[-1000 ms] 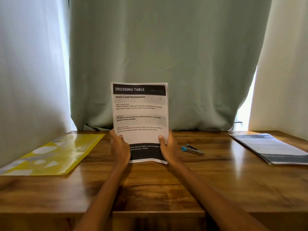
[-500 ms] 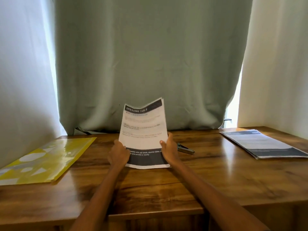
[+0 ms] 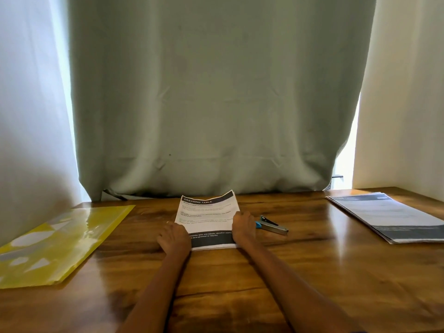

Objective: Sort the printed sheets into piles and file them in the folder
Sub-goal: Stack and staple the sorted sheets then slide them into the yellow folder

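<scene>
A stack of printed sheets (image 3: 206, 215) headed "DRESSING TABLE" lies almost flat on the wooden desk (image 3: 240, 284), its far right corner still curled up. My left hand (image 3: 174, 239) grips the stack's left edge near the bottom. My right hand (image 3: 242, 227) grips its right edge. A second pile of printed sheets (image 3: 389, 216) lies at the far right of the desk. The yellow folder (image 3: 57, 241) lies flat at the left.
A small stapler (image 3: 271, 225) with a blue end lies just right of my right hand. A green curtain (image 3: 216, 92) hangs behind the desk, with white curtains at both sides.
Both hands have lowered the stack from upright in front of the curtain down onto the desk. The view has tilted upward.
</scene>
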